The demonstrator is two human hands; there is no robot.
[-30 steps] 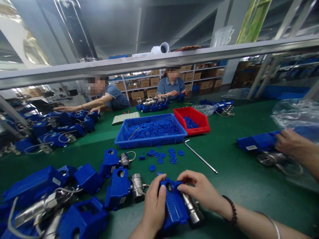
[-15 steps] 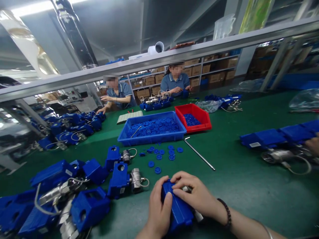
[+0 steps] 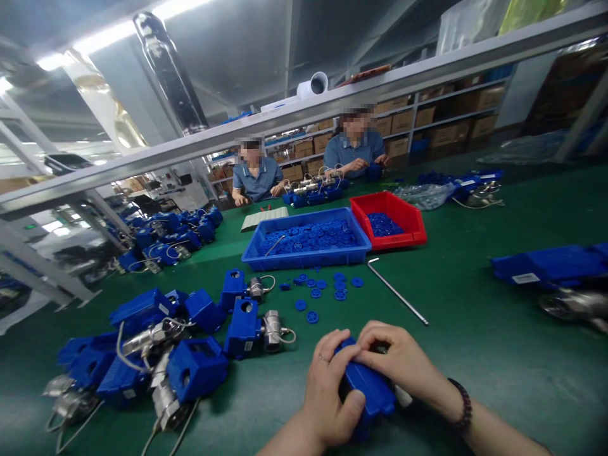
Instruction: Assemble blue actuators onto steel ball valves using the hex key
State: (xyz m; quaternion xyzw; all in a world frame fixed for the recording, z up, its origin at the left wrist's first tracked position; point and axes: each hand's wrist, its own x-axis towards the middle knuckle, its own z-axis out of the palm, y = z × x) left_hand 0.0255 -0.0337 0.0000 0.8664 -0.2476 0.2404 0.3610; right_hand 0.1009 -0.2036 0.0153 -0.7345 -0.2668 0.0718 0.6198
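Note:
Both my hands hold one blue plastic valve actuator (image 3: pixel 368 389) low in the middle of the view, just above the green table (image 3: pixel 475 342). My left hand (image 3: pixel 330 396) wraps its left side with the thumb pressed on the housing. My right hand (image 3: pixel 403 364) covers its top and right end, fingers curled over it. A bit of its metal valve end peeks out under my right wrist. Several small blue plastic discs (image 3: pixel 323 291) lie loose on the mat just beyond my hands.
A blue tray (image 3: pixel 306 256) of discs and a red bin (image 3: pixel 403 234) sit ahead, a metal rod (image 3: pixel 396 292) beside them. Heaps of blue actuators (image 3: pixel 190 354) with steel valves lie left; more (image 3: pixel 551 266) lie right. Two people work across the table.
The view has swung left and up. My hands turned the actuator, the left thumb sliding lower on the housing. The other person's hand at the right edge has gone out of view.

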